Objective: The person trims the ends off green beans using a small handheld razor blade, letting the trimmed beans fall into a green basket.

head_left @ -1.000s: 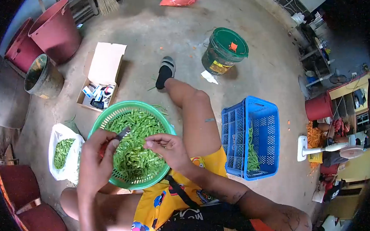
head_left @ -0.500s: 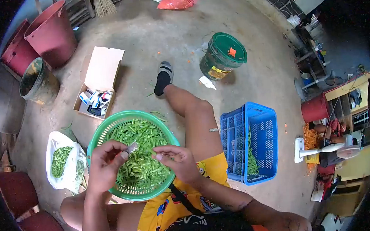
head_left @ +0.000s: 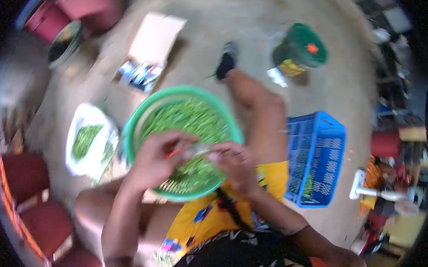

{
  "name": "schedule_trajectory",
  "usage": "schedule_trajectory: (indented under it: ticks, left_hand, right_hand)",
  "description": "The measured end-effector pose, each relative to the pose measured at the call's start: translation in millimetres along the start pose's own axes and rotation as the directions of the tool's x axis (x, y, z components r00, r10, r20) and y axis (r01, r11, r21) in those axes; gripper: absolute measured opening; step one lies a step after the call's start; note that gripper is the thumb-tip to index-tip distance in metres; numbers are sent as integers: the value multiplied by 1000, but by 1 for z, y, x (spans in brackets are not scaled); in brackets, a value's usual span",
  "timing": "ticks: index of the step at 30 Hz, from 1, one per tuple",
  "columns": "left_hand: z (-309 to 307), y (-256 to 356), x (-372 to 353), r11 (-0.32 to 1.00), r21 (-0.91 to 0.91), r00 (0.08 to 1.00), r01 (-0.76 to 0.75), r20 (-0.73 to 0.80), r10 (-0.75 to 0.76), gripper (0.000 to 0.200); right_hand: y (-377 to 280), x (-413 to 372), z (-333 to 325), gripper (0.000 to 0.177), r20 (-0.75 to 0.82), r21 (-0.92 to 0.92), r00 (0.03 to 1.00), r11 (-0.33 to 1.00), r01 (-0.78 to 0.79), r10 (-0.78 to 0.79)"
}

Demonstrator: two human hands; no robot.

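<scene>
My left hand (head_left: 158,155) is closed around a small metallic blade (head_left: 199,149) with a bit of red showing at the fingers. Close beside its tip is my right hand (head_left: 236,162), fingers pinched together; blur hides what they hold. Both hands are above a green plastic colander (head_left: 182,90) on my lap, filled with small green chilies (head_left: 189,116). A white plastic bag (head_left: 108,132) with more green chilies (head_left: 86,140) stands to the left. On the right, a blue crate (head_left: 333,146) has some green produce (head_left: 307,184) inside.
An open cardboard box (head_left: 158,37) with small packages lies ahead on the left. A green lidded bucket (head_left: 300,47) stands ahead on the right. Red chairs (head_left: 37,220) are at the left, a white fan (head_left: 381,192) at the far right, with a person beyond it.
The camera view has swung, so the surroundings appear shifted right and upward, and blurred. My hands have come together, the right hand now meeting the blade's tip.
</scene>
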State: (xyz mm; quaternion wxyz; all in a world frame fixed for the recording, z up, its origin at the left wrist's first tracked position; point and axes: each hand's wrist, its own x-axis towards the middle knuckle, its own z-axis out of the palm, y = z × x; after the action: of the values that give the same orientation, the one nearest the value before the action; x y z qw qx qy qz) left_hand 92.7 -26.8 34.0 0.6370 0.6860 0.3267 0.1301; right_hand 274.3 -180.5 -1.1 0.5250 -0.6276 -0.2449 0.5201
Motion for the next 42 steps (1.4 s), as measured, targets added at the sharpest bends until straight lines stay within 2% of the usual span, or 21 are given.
schedule_trajectory:
  ticks: [2,4,5,7,12,14,16,18,19,25,28,32,34,36,38,39,42]
  left_hand:
    - [0,-2,-2,996,-65,997,58,46,-56,26]
    - [5,-12,-3,972,-227,998,58,43,-49,22]
    - [3,-15,-5,968,-237,996,84,20,-82,22]
    - [3,-11,-3,990,-135,990,29,139,-10,26]
    - [5,-21,-3,992,-124,992,10,127,6,27]
    - [1,-20,-4,997,-80,994,-10,106,18,28]
    - [-1,-19,-4,994,-109,996,-13,83,22,28]
    - [-1,-23,-4,995,-100,997,-5,76,13,27]
    - [-1,-23,-4,994,-107,995,0,99,10,26]
    - [8,-28,-1,987,-145,989,64,139,-44,25]
    - [8,-25,0,994,-102,987,50,157,-33,24]
    - [4,-32,4,988,-133,979,75,198,-48,24]
    - [-9,-42,10,976,-211,995,59,95,-40,24]
    - [-18,-44,11,987,-146,997,70,34,-66,28]
    - [-20,-45,11,991,-119,997,66,51,-60,29]
    - [-15,-42,10,990,-123,991,66,128,-50,28]
    - [9,-37,10,990,-128,979,65,203,-38,27]
  right_hand:
    - [24,2,-3,18,12,154,999,987,41,-44]
    - [17,-4,2,22,16,202,992,972,119,-124]
    - [22,-4,3,22,45,205,994,975,84,-95]
    - [28,-4,-2,24,50,251,982,954,166,-185]
    - [17,-12,1,25,103,224,988,970,92,-117]
    - [16,-18,-7,27,171,170,985,984,-53,23]
    - [24,-25,-13,28,219,189,976,980,-58,16]
    - [28,-30,-19,28,283,338,952,917,-213,117]
    - [26,-31,-19,28,264,361,951,899,-250,158]
    - [24,-29,-22,24,212,388,959,885,-258,187]
    - [22,-27,-29,23,222,390,959,885,-255,178]
    - [20,-25,-29,24,224,423,958,867,-263,181]
    - [22,-24,-33,23,217,409,960,876,-255,178]
    - [24,-24,-33,22,188,417,964,874,-250,186]
    - [26,-21,-31,21,160,431,969,869,-241,190]
    - [27,-19,-31,21,168,432,969,870,-238,182]
    - [26,-16,-29,21,173,414,969,879,-236,178]
